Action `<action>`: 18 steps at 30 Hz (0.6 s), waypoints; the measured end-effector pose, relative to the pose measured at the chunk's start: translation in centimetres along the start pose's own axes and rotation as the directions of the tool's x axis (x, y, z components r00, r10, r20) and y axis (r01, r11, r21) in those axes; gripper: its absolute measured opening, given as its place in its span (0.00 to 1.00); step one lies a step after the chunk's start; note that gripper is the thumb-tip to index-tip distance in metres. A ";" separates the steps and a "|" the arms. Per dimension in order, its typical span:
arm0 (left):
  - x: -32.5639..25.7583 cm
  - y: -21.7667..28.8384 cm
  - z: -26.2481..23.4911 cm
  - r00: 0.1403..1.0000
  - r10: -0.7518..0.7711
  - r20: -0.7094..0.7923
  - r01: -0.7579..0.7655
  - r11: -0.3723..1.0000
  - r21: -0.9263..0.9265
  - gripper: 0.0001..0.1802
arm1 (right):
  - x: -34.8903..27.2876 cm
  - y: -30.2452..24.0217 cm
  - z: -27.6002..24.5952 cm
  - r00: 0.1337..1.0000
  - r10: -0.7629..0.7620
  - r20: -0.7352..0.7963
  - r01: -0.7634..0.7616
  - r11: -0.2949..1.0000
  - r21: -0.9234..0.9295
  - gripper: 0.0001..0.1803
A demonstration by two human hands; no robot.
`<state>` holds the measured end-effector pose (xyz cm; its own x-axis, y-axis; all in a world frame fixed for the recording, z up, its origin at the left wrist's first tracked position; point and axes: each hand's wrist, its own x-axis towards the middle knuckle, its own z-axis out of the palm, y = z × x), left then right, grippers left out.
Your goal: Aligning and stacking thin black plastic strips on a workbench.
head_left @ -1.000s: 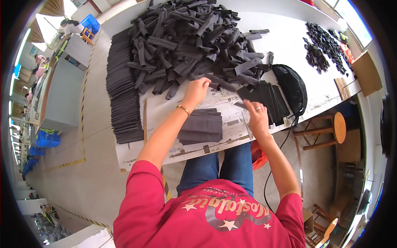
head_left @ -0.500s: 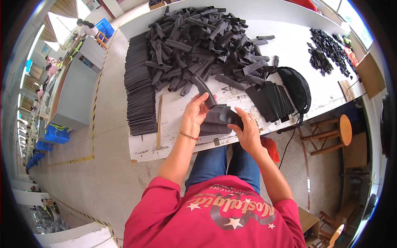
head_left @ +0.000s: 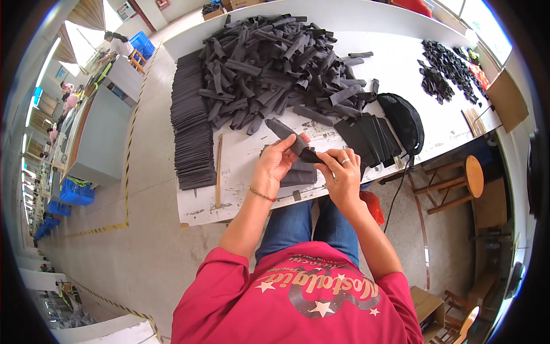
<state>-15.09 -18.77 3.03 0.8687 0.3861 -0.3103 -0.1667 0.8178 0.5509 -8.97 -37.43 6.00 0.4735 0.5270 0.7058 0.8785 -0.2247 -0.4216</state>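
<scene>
My left hand (head_left: 277, 164) and my right hand (head_left: 339, 171) both grip one dark grey fabric tube piece (head_left: 289, 136), held above the near edge of the white table (head_left: 252, 149). Its upper end points toward a large heap of rolled dark pieces (head_left: 275, 63). Under my hands lies a small flat stack of dark pieces (head_left: 299, 174). A fanned row of flat dark pieces (head_left: 366, 136) lies just right of my right hand.
Neat stacks of flat dark fabric (head_left: 192, 137) run along the table's left edge, beside a thin wooden stick (head_left: 218, 169). A black bag (head_left: 403, 119) rests at the right, a round wooden stool (head_left: 464, 178) stands beside the table. Other people work at far-left tables (head_left: 114, 43).
My left hand came back from the heap with one dark piece. Both hands met over the small stack and now hold the piece lifted between them.
</scene>
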 end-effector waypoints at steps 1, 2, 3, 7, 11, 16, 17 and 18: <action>-0.1 0.0 -0.1 1.000 -0.009 0.013 0.009 1.000 0.016 0.15 | 0.0 0.1 0.0 1.000 -0.004 0.001 0.004 1.000 0.003 0.15; -0.1 -0.1 -0.1 1.000 -0.007 0.013 0.007 1.000 0.014 0.15 | -0.1 0.4 0.1 1.000 -0.019 -0.004 0.019 0.999 -0.036 0.15; -0.2 -0.1 -0.1 0.999 -0.016 0.040 0.016 1.000 0.019 0.15 | -0.1 0.6 0.0 0.999 -0.034 -0.008 0.033 0.997 -0.075 0.16; -0.8 -0.2 0.4 0.999 -0.028 0.044 0.028 1.000 -0.007 0.14 | 0.1 0.8 -0.2 0.996 -0.085 -0.024 0.082 0.990 -0.114 0.15; -1.5 -0.9 0.7 0.998 0.018 0.063 -0.020 1.000 0.024 0.14 | 0.4 0.3 -0.1 0.992 -0.125 -0.010 0.122 0.978 -0.168 0.17; -3.0 -2.0 2.3 0.975 0.223 0.022 -0.223 0.956 0.188 0.23 | 0.3 -0.8 1.0 0.998 -0.058 0.007 0.058 0.984 -0.168 0.23; -3.2 -2.0 2.5 0.973 0.229 0.022 -0.229 0.955 0.187 0.23 | 0.0 -1.0 1.4 0.998 -0.064 0.007 0.064 0.984 -0.165 0.23; -3.4 -2.0 2.8 0.972 0.233 0.043 -0.236 0.966 0.104 0.24 | -0.3 -1.3 1.8 1.000 0.006 0.002 -0.005 0.996 -0.088 0.25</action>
<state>-16.40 -22.87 5.12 0.8254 0.5470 -0.1400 -0.3174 0.6546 0.6861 -10.36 -35.78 5.33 0.4782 0.5277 0.7021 0.8782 -0.2985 -0.3737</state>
